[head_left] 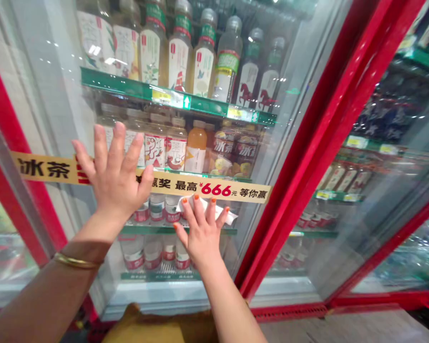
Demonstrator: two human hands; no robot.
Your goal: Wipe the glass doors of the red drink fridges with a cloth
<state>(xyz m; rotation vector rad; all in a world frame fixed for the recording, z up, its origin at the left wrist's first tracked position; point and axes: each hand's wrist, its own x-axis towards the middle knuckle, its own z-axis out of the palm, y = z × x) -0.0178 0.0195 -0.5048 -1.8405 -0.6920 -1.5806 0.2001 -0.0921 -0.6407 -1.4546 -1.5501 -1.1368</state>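
Note:
My left hand (pixel 114 174) lies open against the glass door (pixel 268 147), its fingers spread across the yellow promotional strip (pixel 252 191). Part of the strip's print is hidden behind that hand. Just under the strip, my right hand (pixel 202 233) holds a folded white tissue (pixel 229 216) against the glass, fingers stretched over it. The tissue pokes out on both sides of the fingertips; its middle is covered. A gold bangle (pixel 75 261) circles my left wrist.
Behind the glass, bottled drinks (pixel 178 55) line a green-edged shelf (pixel 128 88), with an orange juice bottle (pixel 196 143) below and small cups (pixel 134 259) lower down. A red door frame (pixel 307 138) slants along the right, beside another cooler bay. Grey floor (pixel 343 326) shows at lower right.

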